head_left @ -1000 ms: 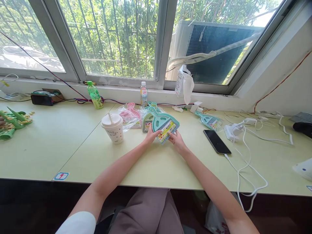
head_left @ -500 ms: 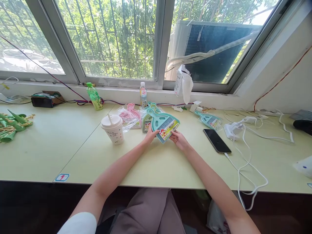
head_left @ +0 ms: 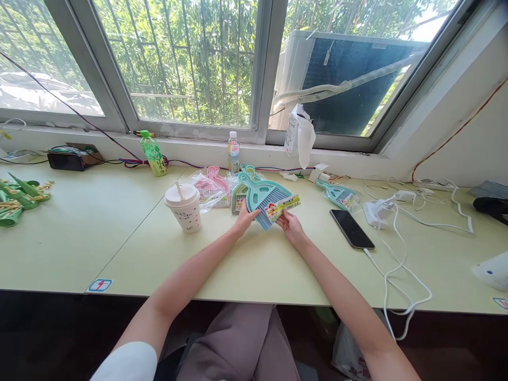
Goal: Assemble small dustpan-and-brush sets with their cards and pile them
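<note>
Above the table's middle I hold a teal mini dustpan and brush set (head_left: 260,193), its handle end pointing away to the upper left and its blue-grey bristles toward me. My left hand (head_left: 245,219) is closed on its lower left edge, thumb on top. A yellow-green printed label card (head_left: 283,207) lies across the bristles and sticks out past the right edge. My right hand (head_left: 291,225) pinches this card at its lower edge; its fingertips under the set are partly hidden. Behind stand more wrapped green sets (head_left: 239,198) and pink ones (head_left: 214,185).
A white lidded cup (head_left: 184,209) with a straw stands left of my hands. A phone (head_left: 352,228) with a white cable lies to the right, near a power strip (head_left: 377,212) and another wrapped teal set (head_left: 340,194). Bottles (head_left: 154,153) line the window side.
The label card has shifted right and lies at a flatter angle across the set, so more bristles show. My right hand stays on the card; the left has barely moved.
</note>
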Demonstrator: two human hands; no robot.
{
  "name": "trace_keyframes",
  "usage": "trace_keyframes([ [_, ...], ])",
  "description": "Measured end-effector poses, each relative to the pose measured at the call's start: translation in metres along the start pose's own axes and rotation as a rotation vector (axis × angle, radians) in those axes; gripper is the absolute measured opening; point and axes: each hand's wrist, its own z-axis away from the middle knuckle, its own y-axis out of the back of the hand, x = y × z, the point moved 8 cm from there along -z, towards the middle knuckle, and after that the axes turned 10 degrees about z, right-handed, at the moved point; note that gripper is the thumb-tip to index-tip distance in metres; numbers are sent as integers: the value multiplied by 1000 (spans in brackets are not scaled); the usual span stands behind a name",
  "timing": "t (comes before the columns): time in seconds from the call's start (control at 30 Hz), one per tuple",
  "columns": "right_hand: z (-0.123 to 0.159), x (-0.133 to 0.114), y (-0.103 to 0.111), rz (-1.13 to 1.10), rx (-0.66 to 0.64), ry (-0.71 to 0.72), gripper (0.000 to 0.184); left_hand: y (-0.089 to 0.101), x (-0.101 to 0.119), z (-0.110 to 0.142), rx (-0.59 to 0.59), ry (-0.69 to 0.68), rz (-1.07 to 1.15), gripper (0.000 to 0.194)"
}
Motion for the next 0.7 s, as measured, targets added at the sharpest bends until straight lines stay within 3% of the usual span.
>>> trace_keyframes([
  [0.13,1,-17,35,156,291,52,27,8,1,-2,64,-5,-26,59],
  [0.2,4,-32,48,155,356,106,27,11,1,-3,82,-5,-38,59],
  [0.27,6,-43,45,93,254,130,28,12,1,-4,84,-1,-49,59],
  [0.4,12,-47,15,108,1,93,33,7,-2,-2,47,6,-62,57],
  [0.53,19,-37,-1,232,66,110,37,-2,-5,2,-16,11,-40,58],
  [0.7,23,-29,-2,301,190,177,35,-18,-11,7,-116,73,54,60],
])
